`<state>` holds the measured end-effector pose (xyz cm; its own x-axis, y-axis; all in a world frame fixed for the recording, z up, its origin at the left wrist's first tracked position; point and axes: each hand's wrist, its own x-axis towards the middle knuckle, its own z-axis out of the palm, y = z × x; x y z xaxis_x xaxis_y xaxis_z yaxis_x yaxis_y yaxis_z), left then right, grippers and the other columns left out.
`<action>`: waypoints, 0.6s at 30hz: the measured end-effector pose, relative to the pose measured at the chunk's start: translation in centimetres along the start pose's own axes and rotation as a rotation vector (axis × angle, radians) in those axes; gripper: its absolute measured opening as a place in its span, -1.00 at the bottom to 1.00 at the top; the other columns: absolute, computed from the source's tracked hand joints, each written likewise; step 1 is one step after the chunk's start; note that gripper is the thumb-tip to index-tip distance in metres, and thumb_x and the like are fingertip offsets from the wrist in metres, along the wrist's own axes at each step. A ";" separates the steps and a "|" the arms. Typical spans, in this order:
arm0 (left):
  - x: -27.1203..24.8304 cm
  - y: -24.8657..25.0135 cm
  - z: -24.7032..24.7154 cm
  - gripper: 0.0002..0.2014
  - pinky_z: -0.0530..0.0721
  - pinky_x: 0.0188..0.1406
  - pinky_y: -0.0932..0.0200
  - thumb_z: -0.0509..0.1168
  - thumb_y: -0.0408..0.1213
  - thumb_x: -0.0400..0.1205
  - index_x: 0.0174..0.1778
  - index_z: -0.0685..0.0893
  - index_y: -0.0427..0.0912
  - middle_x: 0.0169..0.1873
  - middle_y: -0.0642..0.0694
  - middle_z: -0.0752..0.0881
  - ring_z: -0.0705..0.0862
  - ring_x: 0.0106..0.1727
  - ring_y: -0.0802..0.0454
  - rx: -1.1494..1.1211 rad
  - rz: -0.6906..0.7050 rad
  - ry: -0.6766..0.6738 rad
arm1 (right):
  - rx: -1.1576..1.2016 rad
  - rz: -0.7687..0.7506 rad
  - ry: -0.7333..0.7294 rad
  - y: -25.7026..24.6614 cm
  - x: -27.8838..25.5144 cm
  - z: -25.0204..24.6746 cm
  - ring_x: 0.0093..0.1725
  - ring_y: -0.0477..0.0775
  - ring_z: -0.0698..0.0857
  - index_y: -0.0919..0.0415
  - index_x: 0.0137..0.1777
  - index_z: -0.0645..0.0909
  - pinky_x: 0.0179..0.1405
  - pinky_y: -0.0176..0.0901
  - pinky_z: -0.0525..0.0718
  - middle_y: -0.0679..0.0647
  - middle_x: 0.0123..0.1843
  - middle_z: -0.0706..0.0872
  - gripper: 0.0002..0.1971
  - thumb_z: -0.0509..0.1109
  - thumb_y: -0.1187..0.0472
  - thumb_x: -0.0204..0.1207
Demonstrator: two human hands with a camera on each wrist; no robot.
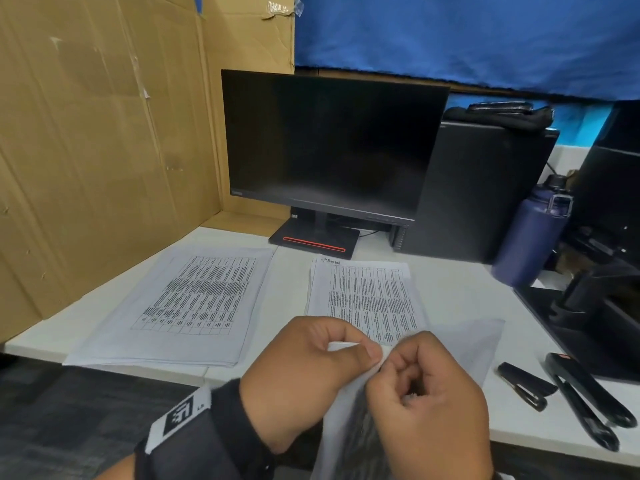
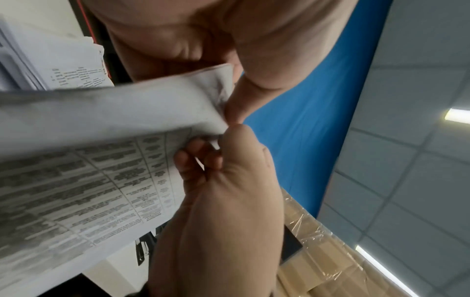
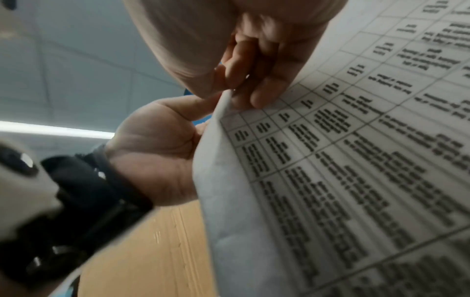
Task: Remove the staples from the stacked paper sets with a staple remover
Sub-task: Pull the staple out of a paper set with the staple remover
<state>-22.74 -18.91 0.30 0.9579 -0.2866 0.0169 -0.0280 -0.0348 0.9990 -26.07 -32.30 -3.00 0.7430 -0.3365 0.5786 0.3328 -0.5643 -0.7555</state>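
Head view shows a white counter [image 1: 450,292] bearing a dark monitor [image 1: 332,147], a wide paper stack [image 1: 194,303] at the left and a second printed stack [image 1: 367,292] in the middle, with a blue bottle [image 1: 533,237] at the right. Near the front edge both hands pinch one corner of a lifted paper set [image 1: 485,344]: the left hand [image 1: 304,372] grips it between thumb and fingers, the right hand [image 1: 429,396] curls onto the same corner. Smallest, the black staple remover [image 1: 526,384] lies untouched on the counter right of the hands, beside a black stapler [image 1: 588,396].
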 end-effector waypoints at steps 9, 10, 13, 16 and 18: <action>0.0 0.6 -0.7 -0.90 0.70 -0.01 0.09 0.55 -0.15 0.34 -0.29 0.89 -0.07 -0.28 -0.15 0.84 0.76 -0.20 -0.03 -0.103 -0.053 -0.035 | -0.262 -0.493 0.080 0.6 0.6 -0.8 -0.48 0.05 0.55 0.17 -0.42 0.64 -0.47 -0.14 0.53 -0.03 -0.47 0.56 -0.86 0.45 0.37 0.31; 0.0 0.6 -0.7 -0.90 0.71 0.03 0.05 0.55 -0.14 0.35 -0.29 0.89 -0.05 -0.27 -0.15 0.85 0.77 -0.18 -0.02 -0.095 -0.046 -0.020 | -0.226 -0.456 0.052 0.5 0.6 -0.8 -0.45 -0.04 0.57 0.11 -0.36 0.66 -0.43 -0.22 0.54 -0.09 -0.45 0.58 -0.86 0.47 0.36 0.31; 0.0 0.4 -0.7 -0.85 0.75 0.10 -0.01 0.53 -0.05 0.37 -0.25 0.89 -0.02 -0.27 -0.10 0.87 0.78 -0.19 0.04 0.004 -0.006 0.033 | -0.167 -0.274 -0.042 0.4 0.6 -0.8 -0.42 -0.14 0.66 -0.13 -0.23 0.57 -0.43 -0.26 0.61 -0.13 -0.41 0.63 -0.73 0.51 0.30 0.32; -0.2 0.4 -0.4 -0.88 0.75 0.03 0.06 0.56 -0.09 0.48 -0.22 0.88 -0.05 -0.30 -0.02 0.88 0.76 -0.24 0.14 0.120 0.032 0.059 | -0.176 -0.155 -0.112 0.4 0.5 -0.8 -0.43 -0.13 0.67 -0.12 -0.27 0.51 -0.44 -0.37 0.57 -0.13 -0.38 0.66 -0.80 0.49 0.18 0.28; -0.3 0.4 -0.3 -0.92 0.73 -0.03 0.17 0.56 -0.21 0.58 -0.22 0.89 -0.09 -0.29 -0.01 0.89 0.76 -0.25 0.20 0.195 0.072 0.068 | -0.164 -0.093 -0.155 0.2 0.7 -1.0 -0.43 -0.10 0.64 -0.03 -0.29 0.52 -0.40 -0.43 0.54 -0.11 -0.41 0.66 -0.84 0.47 0.16 0.27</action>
<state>-22.96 -18.53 0.68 0.9683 -0.2303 0.0970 -0.1453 -0.2033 0.9683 -26.05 -33.38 -2.44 0.7978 -0.1645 0.5800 0.3149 -0.7066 -0.6336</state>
